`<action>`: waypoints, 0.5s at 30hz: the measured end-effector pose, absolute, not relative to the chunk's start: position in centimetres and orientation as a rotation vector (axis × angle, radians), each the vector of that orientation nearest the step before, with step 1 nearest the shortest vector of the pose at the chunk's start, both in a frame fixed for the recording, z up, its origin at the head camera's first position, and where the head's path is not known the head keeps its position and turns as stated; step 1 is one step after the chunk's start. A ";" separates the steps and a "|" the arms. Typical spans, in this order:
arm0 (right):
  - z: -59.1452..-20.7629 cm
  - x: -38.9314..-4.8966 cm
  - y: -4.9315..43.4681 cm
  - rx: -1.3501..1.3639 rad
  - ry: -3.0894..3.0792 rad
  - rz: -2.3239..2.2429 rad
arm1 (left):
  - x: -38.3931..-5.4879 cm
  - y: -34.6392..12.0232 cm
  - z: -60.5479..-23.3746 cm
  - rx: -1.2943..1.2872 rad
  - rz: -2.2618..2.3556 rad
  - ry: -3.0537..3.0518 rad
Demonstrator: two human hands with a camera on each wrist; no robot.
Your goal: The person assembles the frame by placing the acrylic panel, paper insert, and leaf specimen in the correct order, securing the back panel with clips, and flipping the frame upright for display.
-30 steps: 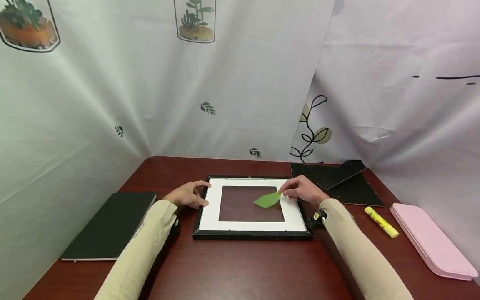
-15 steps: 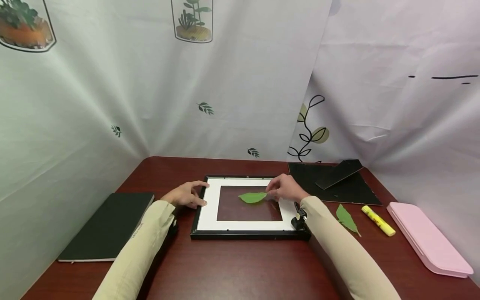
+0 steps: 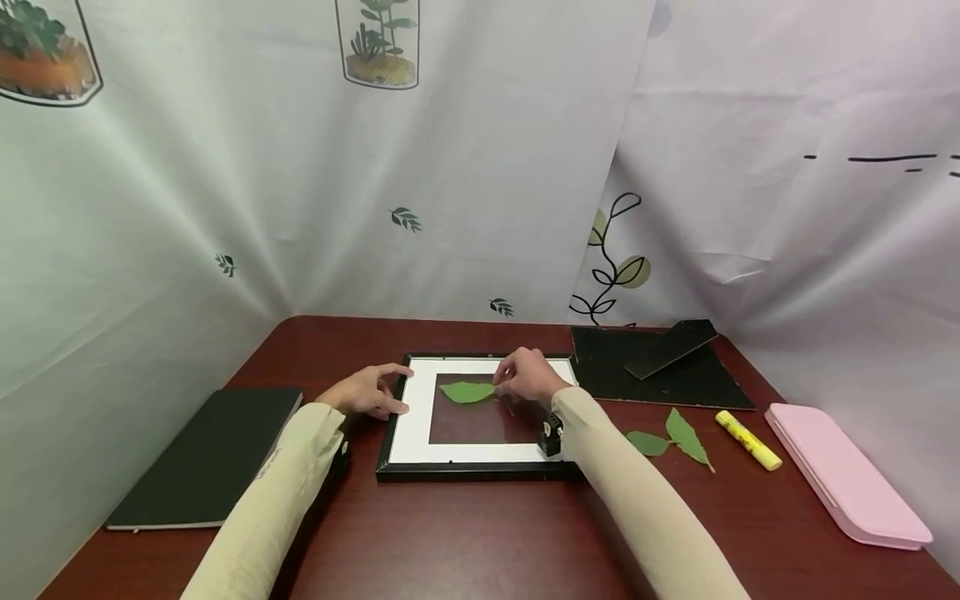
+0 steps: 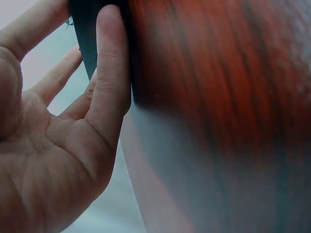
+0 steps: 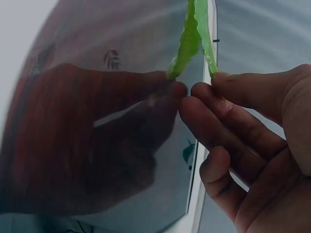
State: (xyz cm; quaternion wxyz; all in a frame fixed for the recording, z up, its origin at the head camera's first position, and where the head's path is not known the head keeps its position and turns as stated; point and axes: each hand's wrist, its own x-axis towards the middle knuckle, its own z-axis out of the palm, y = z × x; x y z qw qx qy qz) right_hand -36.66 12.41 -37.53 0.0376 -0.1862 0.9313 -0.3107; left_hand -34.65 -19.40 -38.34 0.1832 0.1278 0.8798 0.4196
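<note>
Spatial arrangement of leaf and hands at the picture frame (image 3: 480, 472), which is laid flat on the tabletop (image 3: 450, 542) and taken as landmark. A green leaf (image 3: 467, 392) is pinched at one end by the right hand (image 3: 527, 377), between thumb and fingertip; from these fingers the blade is extended toward the left border of the frame, so that nearly all of it lies to the left of the grip. Its long axis is set roughly parallel to the frame's far border, and the blade is seen over the far part of the glossy pane (image 3: 465, 425), inside the white mat (image 3: 410, 425). In the right wrist view the pinched end and its reflection are separated by a gap, by which that end is shown to be raised off the pane; whether the free tip is in contact cannot be told. The left hand (image 3: 363, 392) is placed at the frame's left border, its fingers spread against the rim and no leaf grasped; the free tip is directed toward that side but lies apart from it. The right hand is thus the nearer. The coming move is judged to turn on this sideways relation: as the blade is supported at one end only, its tip would probably be swung across the frame by any turn of the wrist.
</note>
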 end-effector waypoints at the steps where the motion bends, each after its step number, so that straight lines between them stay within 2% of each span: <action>1: -37.6 -36.7 12.2 -0.555 2.853 -0.966 | -34.6 -19.4 -38.4 0.362 1.187 2.481; 15: -37.8 -36.6 11.7 -0.476 2.903 -0.995 | -34.3 -19.3 -38.2 0.365 1.197 2.477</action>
